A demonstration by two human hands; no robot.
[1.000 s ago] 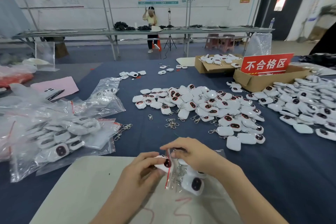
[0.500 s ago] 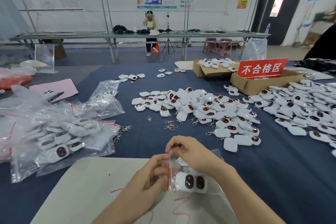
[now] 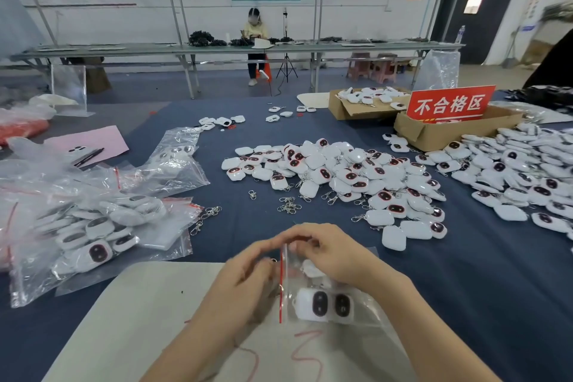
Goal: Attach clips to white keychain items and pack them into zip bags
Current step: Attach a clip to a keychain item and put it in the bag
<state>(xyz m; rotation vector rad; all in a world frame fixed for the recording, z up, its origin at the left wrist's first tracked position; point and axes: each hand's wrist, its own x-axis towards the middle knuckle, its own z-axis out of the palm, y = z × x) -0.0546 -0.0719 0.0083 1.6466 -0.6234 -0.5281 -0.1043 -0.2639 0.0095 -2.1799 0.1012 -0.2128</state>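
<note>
Along the zip bag's [image 3: 372,304] top edge, blur smears the fingertips of the left hand [image 3: 245,276] and right hand [image 3: 328,251]; the left hand hides the bag's mouth.

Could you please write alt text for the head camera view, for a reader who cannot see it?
A left hand and right hand pinch the red-striped mouth of a clear zip bag holding white keychains, over a pale mat. Behind lie a pile of keychains, loose clips, filled bags at left and cardboard boxes.
</note>
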